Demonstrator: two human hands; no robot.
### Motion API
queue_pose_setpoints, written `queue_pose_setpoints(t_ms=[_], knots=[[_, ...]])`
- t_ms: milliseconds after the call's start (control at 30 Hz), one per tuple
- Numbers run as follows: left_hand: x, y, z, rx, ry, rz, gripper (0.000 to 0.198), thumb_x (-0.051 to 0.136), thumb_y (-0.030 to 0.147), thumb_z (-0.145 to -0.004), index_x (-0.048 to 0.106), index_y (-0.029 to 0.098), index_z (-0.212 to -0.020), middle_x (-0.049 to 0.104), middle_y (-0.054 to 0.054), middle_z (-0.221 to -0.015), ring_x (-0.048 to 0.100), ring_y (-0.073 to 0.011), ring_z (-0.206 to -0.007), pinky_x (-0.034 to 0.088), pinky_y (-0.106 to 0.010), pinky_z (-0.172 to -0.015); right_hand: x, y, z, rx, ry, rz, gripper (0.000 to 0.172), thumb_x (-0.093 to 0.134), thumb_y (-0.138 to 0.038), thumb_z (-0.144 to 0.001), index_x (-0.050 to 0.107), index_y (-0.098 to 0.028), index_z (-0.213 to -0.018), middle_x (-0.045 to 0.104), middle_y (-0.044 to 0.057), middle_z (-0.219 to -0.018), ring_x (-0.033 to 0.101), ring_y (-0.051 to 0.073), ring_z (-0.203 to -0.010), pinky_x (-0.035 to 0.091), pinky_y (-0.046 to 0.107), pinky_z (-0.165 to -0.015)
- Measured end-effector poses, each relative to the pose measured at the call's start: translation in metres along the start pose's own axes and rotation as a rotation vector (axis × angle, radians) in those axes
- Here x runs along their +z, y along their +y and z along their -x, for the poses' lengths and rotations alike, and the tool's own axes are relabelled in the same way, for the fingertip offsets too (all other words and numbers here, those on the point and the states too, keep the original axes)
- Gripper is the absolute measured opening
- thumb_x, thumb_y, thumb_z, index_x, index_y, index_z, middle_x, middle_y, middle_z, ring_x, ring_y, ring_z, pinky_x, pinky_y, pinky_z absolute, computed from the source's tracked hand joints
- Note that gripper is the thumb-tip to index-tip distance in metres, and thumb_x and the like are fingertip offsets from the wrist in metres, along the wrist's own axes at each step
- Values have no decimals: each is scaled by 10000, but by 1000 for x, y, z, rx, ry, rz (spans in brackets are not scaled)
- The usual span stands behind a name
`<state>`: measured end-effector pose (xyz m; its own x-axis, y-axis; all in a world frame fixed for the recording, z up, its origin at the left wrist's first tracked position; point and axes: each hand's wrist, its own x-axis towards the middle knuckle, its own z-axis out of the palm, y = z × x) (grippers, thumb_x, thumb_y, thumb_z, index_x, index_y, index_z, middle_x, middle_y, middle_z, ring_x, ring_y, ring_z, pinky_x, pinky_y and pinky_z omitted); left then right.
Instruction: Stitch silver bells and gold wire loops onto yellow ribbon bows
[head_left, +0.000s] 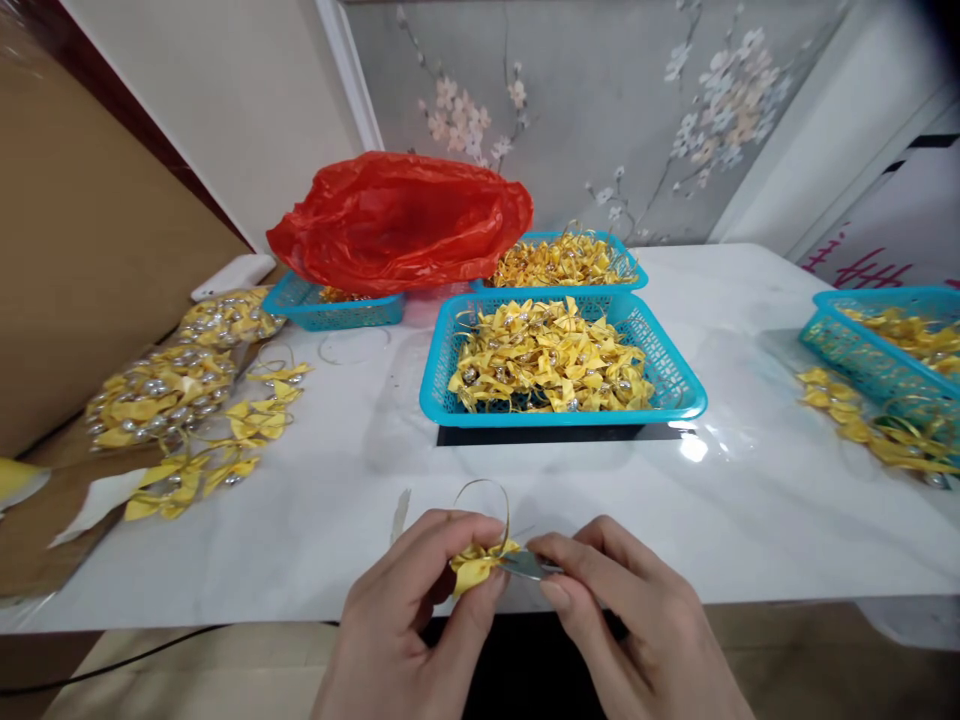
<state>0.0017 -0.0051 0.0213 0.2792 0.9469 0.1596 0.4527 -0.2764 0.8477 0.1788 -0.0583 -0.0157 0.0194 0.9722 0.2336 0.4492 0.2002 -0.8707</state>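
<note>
Just past the white table's (750,500) near edge, my left hand (409,620) pinches a small yellow ribbon bow (474,568) with a thin gold loop rising from it. Against the bow, my right hand (637,630) pinches a small silver piece (529,566); I cannot make out what the piece is. A blue basket (679,385) heaped with yellow bows stands on the table straight ahead of both hands.
Behind it stands a second blue basket (622,262) of bows, a third (300,300) under a red plastic bag (401,220), a fourth (840,355) at the right. Loose bows (225,440) and bagged bundles (157,395) lie at the left, more bows (877,430) at the right.
</note>
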Motion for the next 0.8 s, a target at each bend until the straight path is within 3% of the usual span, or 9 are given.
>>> queue_pose_setpoints(t_ms=[367,633,733,800], knots=[[0,2,-1,58,-36,-25,195,641,197,-865,692,344,-982,740,50,-902,723,-134,-809,557,-139,-631,6,0,-2,-6,62,-45,271,474,-331,-1027,678,-294,-1200,547,5,-784,555,135,-650,432,254,-570],[12,6,-17,-12,-5,48,119,696,255,-842,725,325,-933,740,33,-881,700,-151,-805,554,-147,-648,4,11,-9,66,96,-109,258,481,-343,-1022,713,-276,-1112,561,7,-791,574,132,-700,455,226,-599],[9,-9,-24,-64,24,70,133,737,303,-813,740,315,-946,756,24,-928,697,-161,-816,552,-157,-684,-2,22,-15,34,161,9,253,472,-326,-1027,684,-260,-1148,585,17,-842,601,136,-737,482,222,-613],[5,-33,-25,-120,-5,122,227,784,309,-777,742,309,-999,765,18,-1018,703,-180,-900,547,-170,-771,-8,31,-20,-10,257,197,264,466,-304,-1023,668,-229,-1175,592,47,-881,603,173,-773,500,274,-657]])
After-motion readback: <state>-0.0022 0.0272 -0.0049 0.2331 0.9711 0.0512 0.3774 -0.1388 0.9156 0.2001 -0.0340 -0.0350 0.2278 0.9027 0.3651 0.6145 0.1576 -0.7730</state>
